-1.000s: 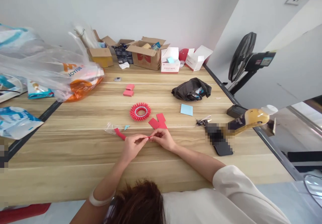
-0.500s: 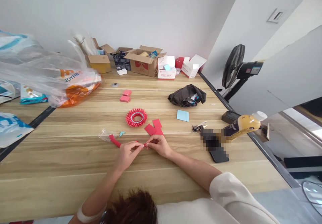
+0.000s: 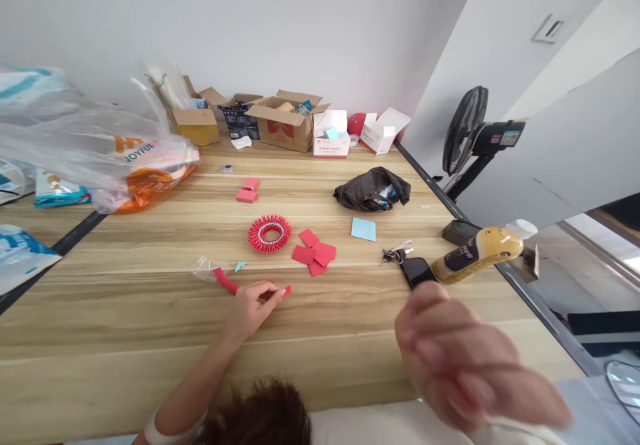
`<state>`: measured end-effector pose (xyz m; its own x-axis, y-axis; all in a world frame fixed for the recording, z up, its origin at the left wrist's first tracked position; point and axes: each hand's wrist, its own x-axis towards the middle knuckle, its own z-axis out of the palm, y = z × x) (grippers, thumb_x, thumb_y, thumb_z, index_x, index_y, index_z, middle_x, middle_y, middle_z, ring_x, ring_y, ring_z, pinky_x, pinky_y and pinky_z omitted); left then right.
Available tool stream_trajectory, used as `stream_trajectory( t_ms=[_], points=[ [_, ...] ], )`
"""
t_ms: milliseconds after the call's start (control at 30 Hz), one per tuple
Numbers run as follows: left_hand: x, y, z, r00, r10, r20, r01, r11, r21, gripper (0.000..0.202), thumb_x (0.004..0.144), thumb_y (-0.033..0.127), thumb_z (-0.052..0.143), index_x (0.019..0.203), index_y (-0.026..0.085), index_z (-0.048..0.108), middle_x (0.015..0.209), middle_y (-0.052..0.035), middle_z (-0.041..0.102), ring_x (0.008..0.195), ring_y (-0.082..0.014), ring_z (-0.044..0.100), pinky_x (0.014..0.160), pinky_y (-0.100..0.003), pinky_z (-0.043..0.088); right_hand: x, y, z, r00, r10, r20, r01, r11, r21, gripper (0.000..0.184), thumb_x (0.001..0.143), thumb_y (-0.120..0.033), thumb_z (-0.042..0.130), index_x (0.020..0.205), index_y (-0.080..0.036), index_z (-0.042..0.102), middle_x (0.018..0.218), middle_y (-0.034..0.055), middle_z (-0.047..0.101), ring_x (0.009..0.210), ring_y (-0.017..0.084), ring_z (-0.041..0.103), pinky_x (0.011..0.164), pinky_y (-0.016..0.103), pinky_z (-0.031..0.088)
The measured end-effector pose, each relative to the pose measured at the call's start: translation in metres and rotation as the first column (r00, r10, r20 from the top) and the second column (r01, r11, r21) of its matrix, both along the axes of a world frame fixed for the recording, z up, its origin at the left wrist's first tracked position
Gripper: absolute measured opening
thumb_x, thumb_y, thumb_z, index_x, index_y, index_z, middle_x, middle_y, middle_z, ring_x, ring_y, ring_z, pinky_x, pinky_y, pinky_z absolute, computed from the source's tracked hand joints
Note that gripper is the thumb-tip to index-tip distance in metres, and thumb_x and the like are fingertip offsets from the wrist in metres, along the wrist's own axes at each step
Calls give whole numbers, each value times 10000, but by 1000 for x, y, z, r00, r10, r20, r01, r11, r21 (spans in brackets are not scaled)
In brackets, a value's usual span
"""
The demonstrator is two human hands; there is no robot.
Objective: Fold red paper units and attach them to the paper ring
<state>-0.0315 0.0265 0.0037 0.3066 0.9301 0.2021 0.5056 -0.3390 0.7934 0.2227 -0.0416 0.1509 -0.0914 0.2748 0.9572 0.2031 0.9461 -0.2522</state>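
Red paper slip (image 3: 288,290) | left hand (image 3: 253,307) grip: pinched tight on it | right hand (image 3: 465,358) grip: blurred, cannot tell

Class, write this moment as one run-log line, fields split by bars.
left hand: pinching red paper | right hand: curled near camera, contents unclear | red slips: overlapping on table | red ring: beyond left hand

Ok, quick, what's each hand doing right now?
Left hand: closed, pinching a small red paper piece.
Right hand: curled but blurred; can't tell if it's fully closed or holding anything.
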Motion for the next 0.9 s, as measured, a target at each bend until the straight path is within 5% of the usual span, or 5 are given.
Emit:
stream_trajectory(
  t_ms=[167, 300, 367, 733, 900],
  points=[
    [-1, 1, -6, 990, 57, 127, -42, 992, -116, 164, 793, 288, 616, 748, 152, 697, 704, -24, 710, 650, -133, 650, 637, -199, 507, -25, 38, -37, 979, 85, 184, -10, 926, -377, 133, 839, -122, 547, 940, -180, 612, 813, 50, 691, 758, 135, 649, 698, 269, 541],
    [-1, 2, -5, 971, 119, 206, -85, 982, -167, 166, 777, 298, 634, 751, 146, 695, 698, -33, 714, 649, -142, 656, 630, -206, 513, -57, 88, -115, 978, 207, 41, -42, 379, -924, 275, 719, -314, 696, 918, -129, 653, 931, 112, 696, 791, 183, 663, 717, 306, 531],
    [-1, 3, -3, 968, 129, 217, -95, 982, -164, 170, 776, 302, 636, 752, 143, 691, 689, -35, 713, 643, -143, 656, 627, -208, 514, -65, 99, -141, 955, 298, -5, -101, 308, -946, 299, 723, -373, 680, 874, -115, 665, 830, 99, 710, 732, 182, 670, 658, 288, 532],
    [5, 12, 6, 965, 73, 251, -11, 971, -240, 171, 762, 307, 633, 768, 140, 669, 717, -51, 716, 668, -166, 666, 639, -235, 525, -75, 105, -158, 940, 340, 12, -128, 386, -914, 195, 790, -314, 618, 723, -139, 674, 704, 60, 704, 657, 159, 653, 613, 257, 514],
    [6, 18, 10, 978, 75, 192, -35, 979, -203, 198, 788, 331, 602, 769, 144, 665, 721, -42, 709, 672, -162, 659, 643, -235, 514, -58, 96, -101, 990, 116, 74, -7, 584, -812, 143, 800, -278, 618, 880, -173, 674, 930, 89, 695, 826, 186, 642, 789, 338, 514]
  ],
)
